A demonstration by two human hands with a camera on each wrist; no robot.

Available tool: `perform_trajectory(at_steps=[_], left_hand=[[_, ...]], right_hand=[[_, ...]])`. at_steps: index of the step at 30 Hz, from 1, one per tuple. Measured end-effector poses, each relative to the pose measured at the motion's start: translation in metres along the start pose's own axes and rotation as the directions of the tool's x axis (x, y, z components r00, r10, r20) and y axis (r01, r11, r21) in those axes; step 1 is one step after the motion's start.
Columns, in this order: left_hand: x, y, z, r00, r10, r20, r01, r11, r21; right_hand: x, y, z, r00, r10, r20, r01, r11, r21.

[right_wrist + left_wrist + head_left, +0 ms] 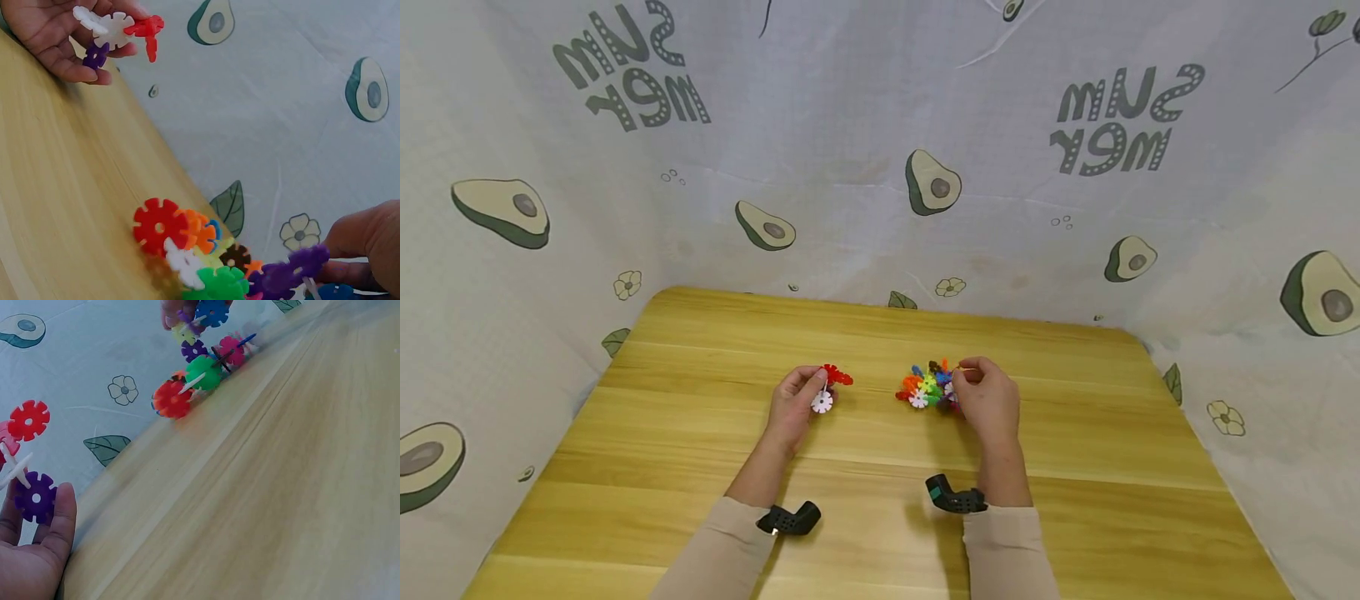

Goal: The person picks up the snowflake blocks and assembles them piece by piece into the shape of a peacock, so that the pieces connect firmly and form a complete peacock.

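In the head view my left hand holds a small joined bunch of plastic snowflake discs. Its red discs point away from the palm, a white disc hangs lower, and the left wrist view shows a purple disc against the fingers. To the right, a multicoloured cluster of snowflake discs sits on the table. At that cluster's right end, my right hand pinches a piece between thumb and finger; purple discs show at the fingertips in the right wrist view. The exact grip point is partly hidden.
The wooden table carries both bunches near its far half. A whitish cloth printed with avocados hangs behind and at the sides. Black wrist devices sit over both sleeves.
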State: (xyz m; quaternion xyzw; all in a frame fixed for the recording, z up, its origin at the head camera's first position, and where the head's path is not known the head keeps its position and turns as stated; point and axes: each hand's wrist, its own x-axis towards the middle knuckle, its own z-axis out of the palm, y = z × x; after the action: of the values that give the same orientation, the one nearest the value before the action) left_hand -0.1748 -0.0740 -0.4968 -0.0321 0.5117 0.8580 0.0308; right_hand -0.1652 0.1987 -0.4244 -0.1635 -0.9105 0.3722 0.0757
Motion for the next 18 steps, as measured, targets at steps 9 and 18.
perform_trajectory(at_steps=[9,18], left_hand=[[0.000,0.000,0.000,1.000,0.003,0.017,-0.004,1.000,0.013],[-0.001,0.000,0.001,0.999,-0.022,-0.046,0.028,0.990,0.139]], right_hand=[[0.002,0.003,0.004,0.982,-0.117,0.149,0.133,0.986,-0.104],[0.003,0.002,0.012,0.971,-0.071,0.230,0.135,0.951,-0.277]])
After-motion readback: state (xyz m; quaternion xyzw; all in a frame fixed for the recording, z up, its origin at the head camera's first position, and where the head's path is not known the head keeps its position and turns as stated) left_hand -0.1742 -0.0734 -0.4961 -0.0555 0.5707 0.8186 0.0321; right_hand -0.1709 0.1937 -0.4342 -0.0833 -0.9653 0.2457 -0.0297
